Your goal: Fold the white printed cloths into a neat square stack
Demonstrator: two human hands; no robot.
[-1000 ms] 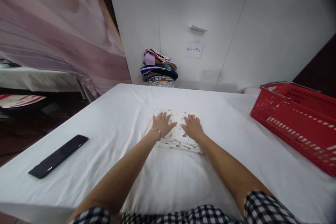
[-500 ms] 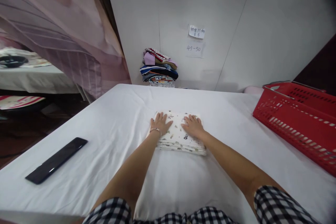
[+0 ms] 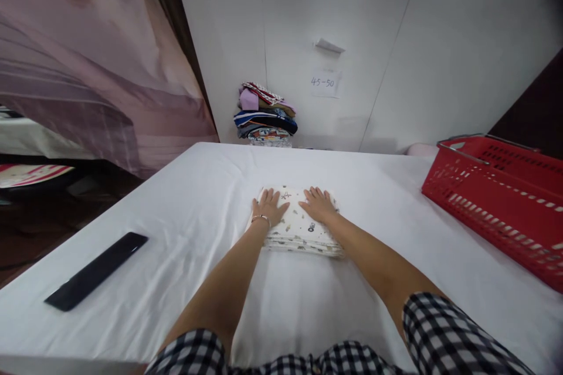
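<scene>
A folded white cloth with small printed figures lies in several layers on the white-covered table. On its left part my left hand rests flat, fingers spread, a bracelet at the wrist. My right hand lies on the upper right part, palm down, fingers stretched out. Neither hand grips anything; both touch the top layer. What the cloth is when unfolded cannot be made out.
To the left lies a long dark flat object. A red plastic basket with a metal handle stands at the right. Folded clothes are piled beyond the far edge, by the wall. A pink curtain hangs at the left.
My right hand has slid slightly left and up on the cloth. My left hand stays in place. The upper paper on the wall has curled up, and the curtain hangs differently.
</scene>
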